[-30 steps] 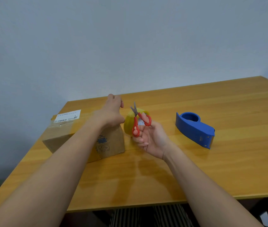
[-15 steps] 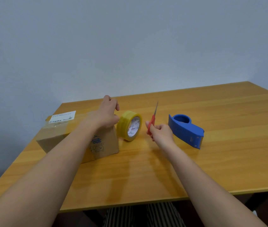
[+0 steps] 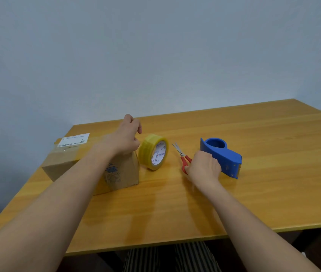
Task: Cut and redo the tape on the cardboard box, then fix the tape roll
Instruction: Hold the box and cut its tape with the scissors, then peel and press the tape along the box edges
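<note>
Here the cardboard box (image 3: 73,163) is sitting at the left of the wooden table (image 3: 273,193), the left hand (image 3: 125,137) resting curled on its top right corner. Just beside it the yellow tape roll (image 3: 152,154) is standing on edge. The right hand (image 3: 202,167) is lying over the red scissors (image 3: 181,156) handles, blades on the table; grip unclear. The blue dispenser (image 3: 222,156) is sitting rightmost.
</note>
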The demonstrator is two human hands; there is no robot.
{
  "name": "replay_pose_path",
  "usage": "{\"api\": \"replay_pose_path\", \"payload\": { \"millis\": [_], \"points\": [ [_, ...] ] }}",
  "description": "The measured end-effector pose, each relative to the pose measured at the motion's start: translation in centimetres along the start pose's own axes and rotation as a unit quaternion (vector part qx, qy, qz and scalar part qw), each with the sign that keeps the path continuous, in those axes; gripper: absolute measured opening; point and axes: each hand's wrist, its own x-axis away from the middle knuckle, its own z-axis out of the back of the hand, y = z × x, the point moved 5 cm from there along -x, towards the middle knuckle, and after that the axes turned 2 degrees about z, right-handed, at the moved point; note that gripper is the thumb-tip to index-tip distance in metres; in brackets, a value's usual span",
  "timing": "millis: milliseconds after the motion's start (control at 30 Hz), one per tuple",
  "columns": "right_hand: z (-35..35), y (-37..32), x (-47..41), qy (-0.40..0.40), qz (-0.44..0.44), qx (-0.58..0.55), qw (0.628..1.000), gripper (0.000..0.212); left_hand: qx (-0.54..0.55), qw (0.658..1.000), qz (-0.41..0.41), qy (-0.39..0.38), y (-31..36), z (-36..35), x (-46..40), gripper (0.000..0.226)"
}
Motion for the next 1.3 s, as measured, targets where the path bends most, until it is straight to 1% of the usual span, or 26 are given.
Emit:
{"api": "replay_pose_path", "payload": {
  "millis": [100,200,300,367,500,633,700,867,1067,1100,1167,1200,1233,1300],
  "points": [
    [-0.3,-0.2,-0.1,0.005,0.014,0.036,0.999,0.023,-0.003,1.000,-0.015,0.006,0.1,0.1,0.2,0.019],
    [-0.6,-0.2,-0.2,-0.010,0.020,0.046,0.999,0.019,-0.007,1.000,-0.019,0.017,-0.1,0.2,0.2,0.018],
    [-0.9,-0.2,0.0,-0.021,0.008,0.055,0.998,0.032,-0.007,1.000,-0.009,0.028,-0.7,0.1,0.1,0.019],
    [-1.1,-0.2,0.1,-0.022,0.009,0.047,0.999,0.033,-0.003,0.999,0.001,0.036,-1.0,0.1,0.1,0.021],
    [-1.6,-0.2,-0.2,-0.057,0.010,0.022,0.998,0.034,-0.003,0.999,0.001,0.045,-1.2,0.0,0.0,0.023],
    [-1.7,-0.5,-0.5,-0.068,0.026,-0.012,0.997,0.024,0.007,0.999,-0.005,0.046,-1.4,0.1,-0.1,0.023],
    [-1.7,-0.5,-0.5,-0.069,0.023,-0.020,0.997,0.024,0.008,0.999,-0.003,0.047,-1.5,0.1,0.0,0.022],
    [-1.8,-0.8,-0.6,-0.077,0.046,-0.009,0.996,0.011,0.008,0.999,-0.001,0.046,-1.2,0.1,0.2,0.023],
    [-1.7,-1.5,-0.2,-0.075,0.055,0.008,0.996,0.011,0.015,0.999,-0.004,0.043,-1.1,0.2,0.3,0.025],
    [-1.6,-1.7,-0.2,-0.065,0.063,-0.001,0.996,0.011,0.016,0.999,-0.007,0.044,-1.1,0.2,0.3,0.025],
    [-1.7,-2.8,0.0,-0.057,0.096,-0.058,0.992,0.011,0.017,0.999,-0.013,0.049,-1.1,0.2,0.4,0.024],
    [-1.9,-3.5,0.1,-0.065,0.118,-0.100,0.986,0.008,0.017,0.998,-0.015,0.052,-1.1,0.2,0.4,0.024],
    [-2.0,-4.2,0.4,-0.078,0.139,-0.136,0.978,0.010,0.017,0.998,-0.016,0.055,-1.1,0.3,0.4,0.025],
    [-2.5,-5.7,1.0,-0.102,0.183,-0.165,0.964,0.030,0.018,0.998,-0.017,0.059,-1.0,0.4,0.5,0.024]
  ]
}}
